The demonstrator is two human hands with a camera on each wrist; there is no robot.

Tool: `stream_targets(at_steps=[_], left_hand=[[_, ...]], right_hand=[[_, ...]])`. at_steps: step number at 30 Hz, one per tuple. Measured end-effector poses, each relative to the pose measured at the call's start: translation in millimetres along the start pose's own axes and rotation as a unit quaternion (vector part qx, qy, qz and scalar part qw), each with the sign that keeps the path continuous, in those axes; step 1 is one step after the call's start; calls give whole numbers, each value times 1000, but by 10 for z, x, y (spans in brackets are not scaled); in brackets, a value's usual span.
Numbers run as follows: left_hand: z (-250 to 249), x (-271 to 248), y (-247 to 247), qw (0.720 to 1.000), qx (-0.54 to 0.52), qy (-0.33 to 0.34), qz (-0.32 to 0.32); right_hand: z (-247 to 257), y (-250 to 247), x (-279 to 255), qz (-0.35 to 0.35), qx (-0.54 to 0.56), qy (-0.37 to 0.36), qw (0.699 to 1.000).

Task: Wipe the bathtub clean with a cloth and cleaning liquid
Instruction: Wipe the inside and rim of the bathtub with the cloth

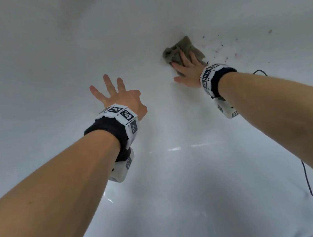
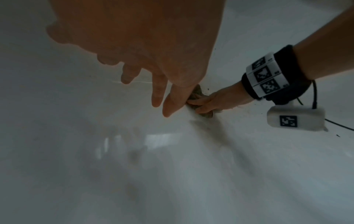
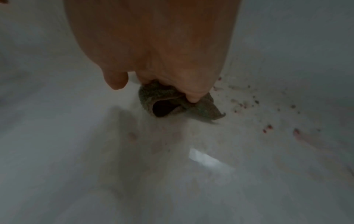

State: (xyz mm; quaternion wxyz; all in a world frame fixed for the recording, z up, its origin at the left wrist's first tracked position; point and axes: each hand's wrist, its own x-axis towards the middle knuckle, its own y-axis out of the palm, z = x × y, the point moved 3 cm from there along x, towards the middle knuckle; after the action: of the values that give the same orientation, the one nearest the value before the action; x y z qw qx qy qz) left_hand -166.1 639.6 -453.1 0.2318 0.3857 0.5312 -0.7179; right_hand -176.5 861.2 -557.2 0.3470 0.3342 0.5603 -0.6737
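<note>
I am looking into a white bathtub (image 1: pixel 116 26). A crumpled grey-green cloth (image 1: pixel 183 46) lies against the tub's far curved wall. My right hand (image 1: pixel 184 66) lies flat on it, fingers spread and pressing it to the surface. The right wrist view shows the cloth (image 3: pixel 164 98) folded under my fingertips (image 3: pixel 192 99). My left hand (image 1: pixel 113 93) is to the left of the cloth, fingers spread, holding nothing and resting on or just over the tub. In the left wrist view the cloth (image 2: pixel 198 91) shows behind my left fingers (image 2: pixel 157 97).
Dark and reddish dirt specks (image 1: pixel 222 46) dot the tub wall right of the cloth, also seen as specks (image 3: pixel 249 103) in the right wrist view. A black cable (image 1: pixel 310 186) trails from my right wrist across the tub floor. The surface looks wet and glossy.
</note>
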Motion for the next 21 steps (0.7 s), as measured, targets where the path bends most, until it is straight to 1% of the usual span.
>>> stream_targets(at_steps=[2,4,6,8,10,12,14,16,21], left_hand=[[-83,10,-13,1000,-2,1,-3],[-173,17,-31,1000,-6,4,2],[-257,23,-47,1000,-11,8,16],[-345,21,-52,999,-26,15,30],[-428,25,-61,998,-48,21,34],[-485,52,-76,997,-71,23,31],[-517,88,-86,996,-84,21,28],[-544,126,-71,995,-96,13,32],[-613,211,-21,993,-117,-3,22]], right_hand=[[15,169,-100,8,-20,-25,999],[44,455,-276,31,-74,-79,994],[69,798,-514,62,-137,-143,978],[81,1144,-761,103,-175,-192,960],[90,1427,-948,144,-194,-229,943],[84,1567,-1040,160,-203,-247,934],[76,1581,-1043,153,-209,-253,932],[73,1490,-977,140,-202,-252,936],[82,950,-557,88,-166,-205,961]])
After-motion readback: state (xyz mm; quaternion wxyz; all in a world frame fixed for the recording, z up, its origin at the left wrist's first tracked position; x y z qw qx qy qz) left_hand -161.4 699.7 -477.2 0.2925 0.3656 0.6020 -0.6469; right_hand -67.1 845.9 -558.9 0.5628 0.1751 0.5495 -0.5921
